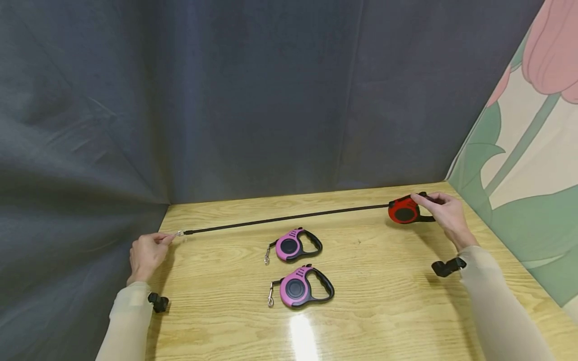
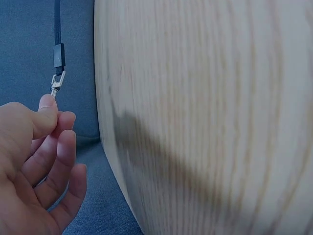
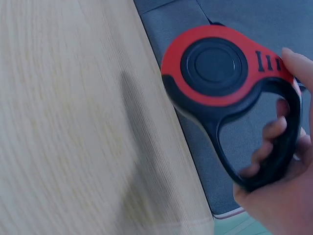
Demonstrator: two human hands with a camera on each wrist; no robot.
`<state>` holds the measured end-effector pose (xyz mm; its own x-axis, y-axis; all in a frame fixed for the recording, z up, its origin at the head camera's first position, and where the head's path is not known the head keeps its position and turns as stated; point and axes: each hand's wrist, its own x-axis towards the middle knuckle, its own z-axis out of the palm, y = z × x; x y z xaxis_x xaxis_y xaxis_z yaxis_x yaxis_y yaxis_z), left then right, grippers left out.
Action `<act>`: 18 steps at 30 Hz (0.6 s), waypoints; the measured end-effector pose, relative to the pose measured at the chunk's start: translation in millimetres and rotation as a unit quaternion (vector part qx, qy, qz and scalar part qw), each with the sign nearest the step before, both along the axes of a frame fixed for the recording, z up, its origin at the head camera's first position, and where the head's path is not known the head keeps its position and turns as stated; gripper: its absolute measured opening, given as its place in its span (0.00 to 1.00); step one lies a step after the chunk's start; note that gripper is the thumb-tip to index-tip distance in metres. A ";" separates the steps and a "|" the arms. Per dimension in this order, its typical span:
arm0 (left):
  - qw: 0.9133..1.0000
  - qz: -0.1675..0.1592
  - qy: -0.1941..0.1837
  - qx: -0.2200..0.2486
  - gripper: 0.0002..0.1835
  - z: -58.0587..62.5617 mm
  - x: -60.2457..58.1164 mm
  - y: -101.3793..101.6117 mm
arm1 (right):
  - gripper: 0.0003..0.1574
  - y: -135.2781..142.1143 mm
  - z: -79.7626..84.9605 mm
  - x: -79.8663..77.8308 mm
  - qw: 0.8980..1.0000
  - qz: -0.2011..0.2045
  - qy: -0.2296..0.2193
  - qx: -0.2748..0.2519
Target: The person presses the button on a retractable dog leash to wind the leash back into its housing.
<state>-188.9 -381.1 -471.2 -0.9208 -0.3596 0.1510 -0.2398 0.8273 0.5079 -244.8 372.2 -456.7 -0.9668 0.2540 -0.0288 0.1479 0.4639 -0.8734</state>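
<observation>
A red and black retractable dog leash [image 1: 404, 210] is held above the table by my right hand [image 1: 447, 215], whose fingers curl round its black handle [image 3: 286, 147]. The thumb lies along the top of the red casing [image 3: 215, 68]. From the casing a black strap [image 1: 289, 217] runs taut to the left. At its far end is a silver metal clip [image 2: 56, 84], pinched between thumb and forefinger of my left hand [image 1: 148, 253]. The other fingers of that hand are loosely bent in the left wrist view.
Two pink and black retractable leashes lie on the wooden table [image 1: 217, 311]: an upper one [image 1: 289, 245] and a lower one [image 1: 295, 288], their clips pointing left. Dark grey cloth [image 1: 262, 100] hangs behind and at the left. A flower-patterned panel [image 1: 533, 150] stands at the right.
</observation>
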 end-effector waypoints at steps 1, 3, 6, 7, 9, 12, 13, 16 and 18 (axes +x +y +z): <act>1.000 0.002 0.000 0.001 0.19 -0.3 -0.3 0.4 | 0.24 0.7 -0.1 0.2 1.000 0.007 0.003 -0.004; 1.000 0.004 0.000 0.001 0.19 -0.8 -1.2 1.1 | 0.20 2.2 -0.5 0.3 1.000 0.023 0.012 -0.011; 1.000 0.004 0.000 0.006 0.20 -1.6 -2.1 2.0 | 0.12 5.4 -2.8 0.1 0.998 0.041 0.032 -0.032; 1.000 0.003 0.000 0.005 0.20 -2.1 -2.4 2.0 | 0.11 6.2 -3.4 0.4 0.998 0.045 0.037 -0.038; 1.000 0.001 0.000 0.007 0.20 -2.6 -2.6 2.2 | 0.08 7.2 -4.8 0.6 0.997 0.050 0.044 -0.044; 1.000 0.001 0.002 0.011 0.19 -3.5 -2.7 2.6 | 0.09 7.0 -5.4 0.5 0.997 0.051 0.045 -0.041; 1.000 0.002 0.003 0.011 0.19 -4.0 -2.8 2.6 | 0.10 6.5 -5.4 0.4 0.997 0.051 0.045 -0.037; 1.000 0.004 0.004 0.016 0.18 -5.2 -2.9 3.6 | 0.14 4.7 -4.7 -0.2 0.997 0.045 0.043 -0.037; 1.000 0.005 0.006 0.019 0.18 -6.2 -3.2 4.0 | 0.14 3.8 -4.2 -0.5 0.997 0.041 0.043 -0.043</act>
